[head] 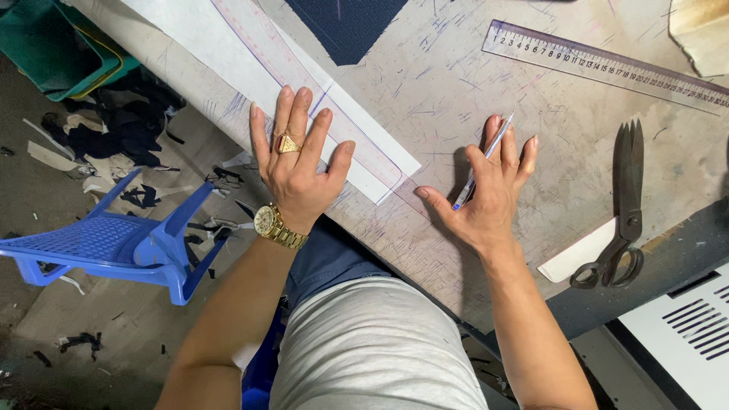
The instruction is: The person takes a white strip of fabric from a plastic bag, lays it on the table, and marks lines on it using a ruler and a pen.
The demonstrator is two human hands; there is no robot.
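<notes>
Paper pattern [334, 133], long and white with ruled lines, lying slantwise across the scuffed surface [471, 99], rounded near end just beside the edge. Pinned flat by left hand [298, 163], fingers spread wide and palm down, gripping nothing, only pressing. Probably light, thin and limp: apt to slide or curl once let go, easy to crease or tear, best held by flat pressure or lifted at an edge, not pinched mid-sheet. Pen [483, 162] slim and stiff, likely light, lying between fingers of right hand [486, 190]; hand mostly open and resting flat on surface, close to pattern's end but apart from it, so pen loosely clamped rather than gripped for writing. Tip hard to make out against the skin; cannot tell whether capped. Ruler [607, 67] clear and long, well apart at far right, end cut off by frame. Scissors [624, 212] dark, shut, probably heavy, lying partly over a white scrap [577, 254]. Dark cloth [345, 26] at top, cut off by frame, extent unknown. Pattern's far end likewise running out of view at upper left. Blue chair [121, 247] and offcuts on floor at left; green bin [53, 45] only partly shown. Underside of pattern and whatever lies beneath left palm hidden.
</notes>
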